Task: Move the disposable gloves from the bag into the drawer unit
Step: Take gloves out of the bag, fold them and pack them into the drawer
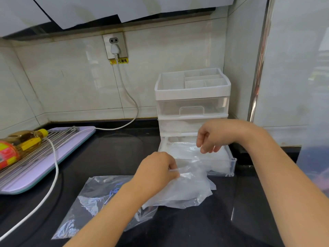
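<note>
A clear plastic bag (pixel 92 202) lies flat on the black counter. My left hand (pixel 158 170) grips a crumpled bunch of thin translucent disposable gloves (pixel 185 191) just past the bag's mouth, in front of the drawer unit. The white and clear drawer unit (pixel 193 93) stands at the back right. Its bottom drawer (pixel 229 164) is pulled out and holds more translucent gloves. My right hand (pixel 211 138) hovers over that drawer with fingers loosely curled downward, touching or pinching the plastic there; which one is unclear.
A lilac cutting board (pixel 58 154) with a metal rack and an oil bottle (pixel 19 143) lies at the left. A white power cord (pixel 55 168) runs from the wall socket across the counter. A wall and metal trim stand close on the right.
</note>
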